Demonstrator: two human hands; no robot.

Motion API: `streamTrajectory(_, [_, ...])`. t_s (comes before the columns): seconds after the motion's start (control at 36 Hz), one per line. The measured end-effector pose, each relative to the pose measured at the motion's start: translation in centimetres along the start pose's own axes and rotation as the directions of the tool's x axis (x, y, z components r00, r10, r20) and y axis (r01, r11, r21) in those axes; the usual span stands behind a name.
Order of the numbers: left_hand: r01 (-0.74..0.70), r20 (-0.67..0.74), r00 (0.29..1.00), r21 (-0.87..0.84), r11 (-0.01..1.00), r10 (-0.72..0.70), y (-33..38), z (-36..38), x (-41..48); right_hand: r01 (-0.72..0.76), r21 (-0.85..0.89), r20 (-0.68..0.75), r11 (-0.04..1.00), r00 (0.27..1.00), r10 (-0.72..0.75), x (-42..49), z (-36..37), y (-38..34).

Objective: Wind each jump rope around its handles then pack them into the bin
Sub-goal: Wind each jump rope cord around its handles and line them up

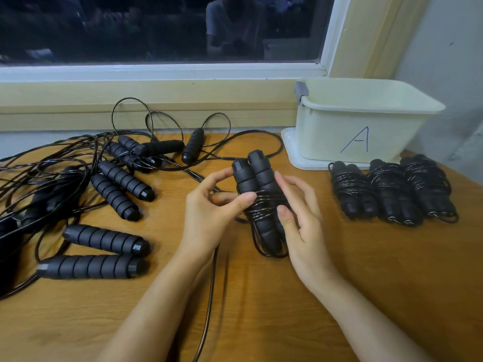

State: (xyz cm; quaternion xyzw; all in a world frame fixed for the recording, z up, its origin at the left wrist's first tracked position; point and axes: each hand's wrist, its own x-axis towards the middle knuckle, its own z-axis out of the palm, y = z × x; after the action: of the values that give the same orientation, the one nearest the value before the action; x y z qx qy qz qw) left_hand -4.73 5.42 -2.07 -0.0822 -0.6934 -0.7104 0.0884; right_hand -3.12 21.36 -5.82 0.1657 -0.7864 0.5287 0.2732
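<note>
A pair of black foam handles (254, 176) stands side by side above the table's middle, with thin black cord wound several turns around their middle. My left hand (211, 212) pinches the pair from the left, thumb on the wound cord. My right hand (298, 218) holds it from the right, fingers curled behind the handles. Loose cord trails from the bundle down toward the table's front edge. Three wound jump rope bundles (392, 189) lie in a row at the right. The cream bin (366, 118), marked "A", stands at the back right.
Several unwound black jump ropes (109, 194) lie tangled across the left half of the wooden table (261, 309). The bin sits on its white lid (292, 150). A window sill and dark window run along the back.
</note>
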Motion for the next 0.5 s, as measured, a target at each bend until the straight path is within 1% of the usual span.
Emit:
streamTrajectory(0.08, [0.023, -0.038, 0.999, 0.004, 1.000, -0.023, -0.20, 0.21, -0.08, 0.065, -0.108, -0.004, 0.992, 0.998, -0.066, -0.13, 0.05, 0.11])
streamTrajectory(0.14, [0.025, -0.056, 0.998, 0.015, 1.000, -0.024, -0.22, 0.35, -0.16, 0.073, -0.148, 0.011, 0.986, 0.997, -0.072, -0.21, 0.06, 0.23])
streamTrajectory(0.25, [0.019, -0.052, 0.998, 0.035, 0.999, -0.017, -0.11, 0.38, -0.24, 0.051, -0.241, 0.081, 0.969, 0.996, -0.032, -0.39, 0.27, 0.06])
streamTrajectory(0.39, [0.026, 0.007, 1.000, -0.016, 1.000, -0.026, 0.27, 0.57, -0.35, 0.063, -0.469, 0.101, 0.881, 0.995, -0.017, -0.55, 0.45, -0.09])
streamTrajectory(0.5, [0.039, 0.046, 0.998, -0.010, 0.999, -0.038, 0.18, 1.00, -0.54, -0.021, -0.490, 0.083, 0.871, 0.994, 0.070, -0.90, 0.84, 0.12])
